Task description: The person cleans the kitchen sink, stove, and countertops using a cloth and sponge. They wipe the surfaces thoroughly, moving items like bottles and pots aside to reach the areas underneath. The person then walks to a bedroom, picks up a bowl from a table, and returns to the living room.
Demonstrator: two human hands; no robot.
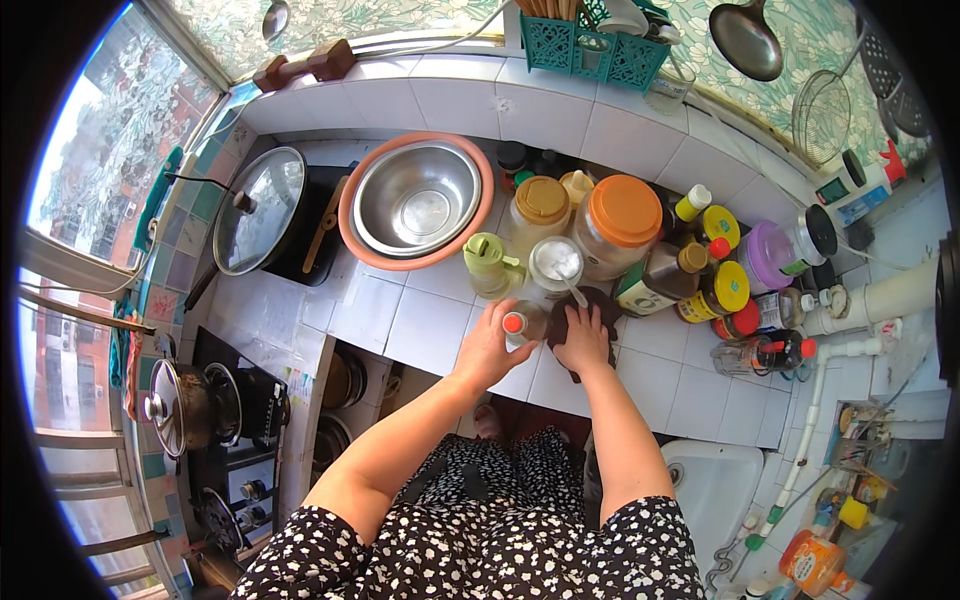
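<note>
- Hands at work on a white-tiled kitchen desk (420,330), seen from above: the left hand (490,345) is closed around a small bottle with an orange cap (514,324), holding it upright on the tiles.
- The right hand (583,340) presses flat, fingers spread, on a dark brown cloth (580,305) that lies on the desk just beside the bottle; whether the fingers grip the cloth cannot be told.
- The two hands sit close together, the bottle between them, at the front edge of a crowded row of containers.
- Just behind the hands stand a pale green lidded jug (488,262) and a clear jar with a white lid (556,264); behind those, a jar with a yellow-brown lid (541,200) and a large jar with an orange lid (624,210).
- To the right, dark sauce bottles (665,275) and yellow-capped jars (730,288) crowd toward a purple-lidded tub (768,255).
- To the left of the jars, a steel bowl (418,198) rests inside an orange basin (350,205), beside a black pan under a glass lid (258,208).
- A teal basket (590,50) stands on the tiled sill above, and a white sink (715,485) lies below right.
- At the lower left, a stove with a lidded steel pot (175,405).
</note>
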